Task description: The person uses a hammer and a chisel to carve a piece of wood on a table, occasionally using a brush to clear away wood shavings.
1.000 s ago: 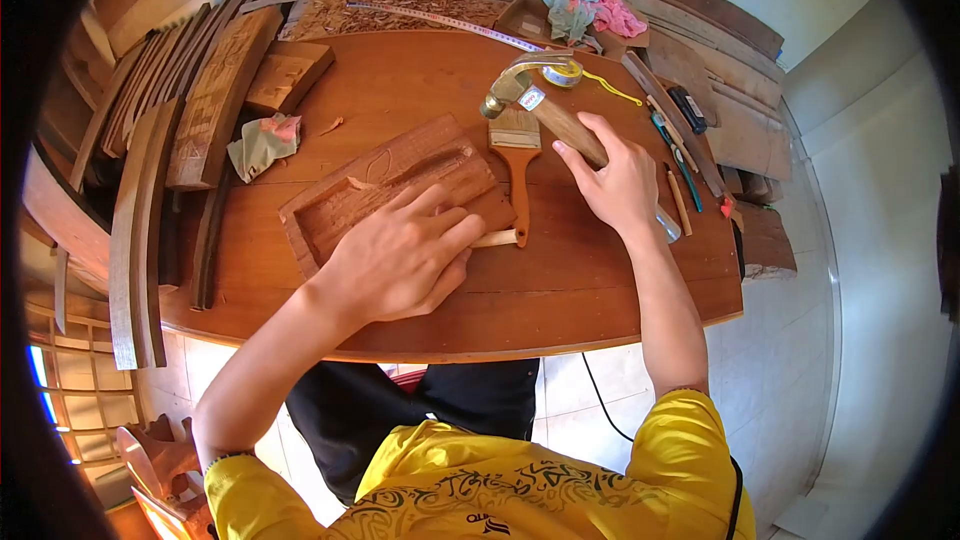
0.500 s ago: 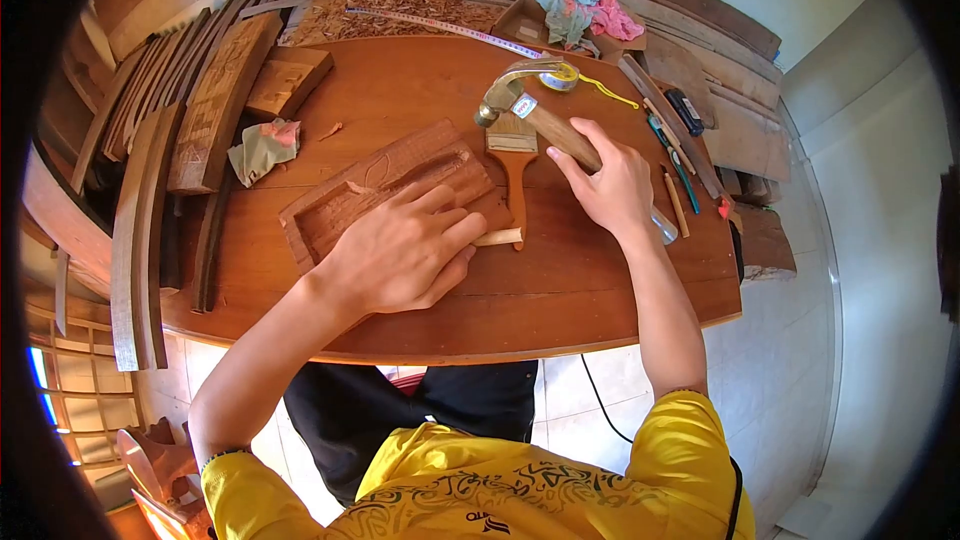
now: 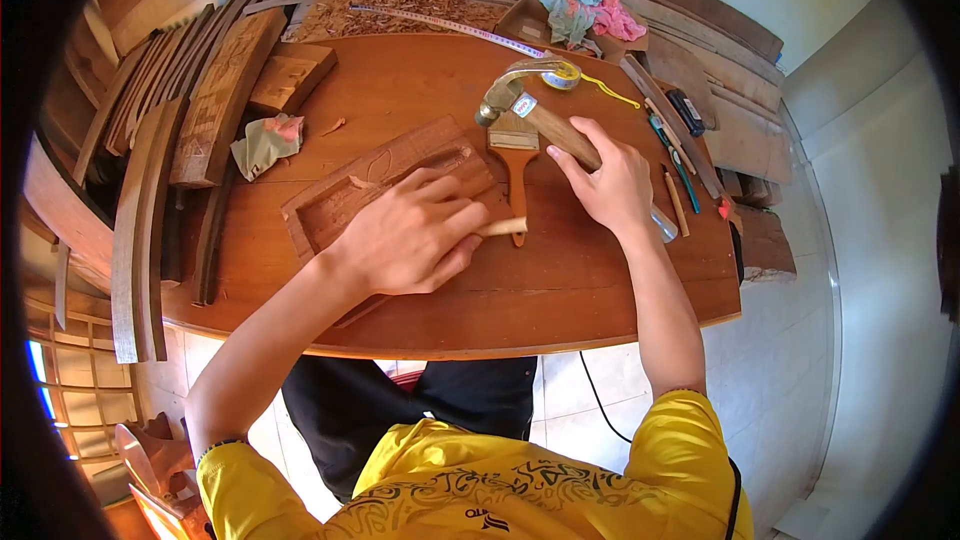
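My left hand [image 3: 408, 237] is closed round a chisel with a pale wooden handle [image 3: 506, 227]; the handle's butt sticks out to the right and the blade is hidden beneath my fingers. Under that hand lies a carved wooden block [image 3: 325, 205] with a rectangular recess and a curled shaving in it. My right hand [image 3: 615, 185] grips a claw hammer [image 3: 558, 132] by its wooden shaft, the head pointing up and left. Partly behind the hammer head is a flat paintbrush [image 3: 516, 165], its bristles hidden.
Wooden boards [image 3: 215, 110] are stacked at the left, with crumpled sandpaper [image 3: 267, 148] beside them. A tape measure [image 3: 562, 75] lies extended at the back near wood shavings [image 3: 400, 15]. Pens and a pencil [image 3: 675, 202] lie along the table's [image 3: 580, 290] right side.
My left hand has shifted slightly up and right with the chisel, whose handle end now sits a little higher. The hammer and my right hand look still.
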Demonstrator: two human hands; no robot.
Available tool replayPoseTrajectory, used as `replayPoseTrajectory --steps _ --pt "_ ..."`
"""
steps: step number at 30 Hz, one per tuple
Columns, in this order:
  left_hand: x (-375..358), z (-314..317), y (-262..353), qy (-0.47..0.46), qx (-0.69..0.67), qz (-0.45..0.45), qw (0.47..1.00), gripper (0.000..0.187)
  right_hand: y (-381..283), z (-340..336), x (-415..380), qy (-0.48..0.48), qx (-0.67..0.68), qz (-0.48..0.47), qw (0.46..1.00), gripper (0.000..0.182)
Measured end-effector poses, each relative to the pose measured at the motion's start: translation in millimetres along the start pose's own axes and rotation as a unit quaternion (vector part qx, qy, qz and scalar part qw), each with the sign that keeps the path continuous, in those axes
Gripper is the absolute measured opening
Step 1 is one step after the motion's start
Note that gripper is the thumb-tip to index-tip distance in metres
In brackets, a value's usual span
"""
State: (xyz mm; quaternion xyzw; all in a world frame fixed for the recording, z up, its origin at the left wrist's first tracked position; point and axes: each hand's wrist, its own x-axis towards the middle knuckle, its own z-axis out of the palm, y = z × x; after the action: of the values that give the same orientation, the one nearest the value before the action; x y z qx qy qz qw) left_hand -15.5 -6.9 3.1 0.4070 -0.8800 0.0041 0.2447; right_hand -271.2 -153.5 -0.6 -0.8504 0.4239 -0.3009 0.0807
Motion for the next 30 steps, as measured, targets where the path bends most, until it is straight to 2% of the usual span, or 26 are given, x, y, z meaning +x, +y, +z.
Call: replayPoseTrajectory --steps 2,4,5,7,10,13,19,25,30 --pt "-5 -6 2 -0.002 -0.053 -0.065 0.996 0.02 2 0 -1 0.021 -0.008 -0.019 1.0 0.041" --pt "-6 -11 6 0.038 -0.089 -0.106 0.99 0.02 5 5 -1 0.058 -0.02 -0.064 0.996 0.041" --pt "-9 -15 8 0.056 -0.107 -0.135 0.983 0.02 3 3 -2 0.038 -0.011 -0.037 0.999 0.042" --pt "-11 -25 13 0.089 -0.181 -0.182 0.963 0.021 3 4 -2 0.028 -0.009 -0.009 1.0 0.041" --pt "-7 -27 16 0.156 -0.292 -0.248 0.911 0.019 7 7 0 0.045 0.001 -0.037 0.998 0.041" --pt "-8 -20 12 0.198 -0.243 -0.215 0.925 0.02 11 9 1 0.044 -0.001 -0.035 0.998 0.044" --pt "-8 -7 11 0.168 -0.217 -0.268 0.923 0.022 13 10 0 0.025 -0.005 -0.006 1.0 0.045" --pt "-7 3 12 0.19 -0.12 -0.241 0.944 0.022 12 10 1 0.034 0.003 -0.032 0.999 0.044" --pt "-5 5 13 0.198 -0.171 -0.262 0.929 0.021 9 7 -1 0.036 0.0 -0.031 0.999 0.045"
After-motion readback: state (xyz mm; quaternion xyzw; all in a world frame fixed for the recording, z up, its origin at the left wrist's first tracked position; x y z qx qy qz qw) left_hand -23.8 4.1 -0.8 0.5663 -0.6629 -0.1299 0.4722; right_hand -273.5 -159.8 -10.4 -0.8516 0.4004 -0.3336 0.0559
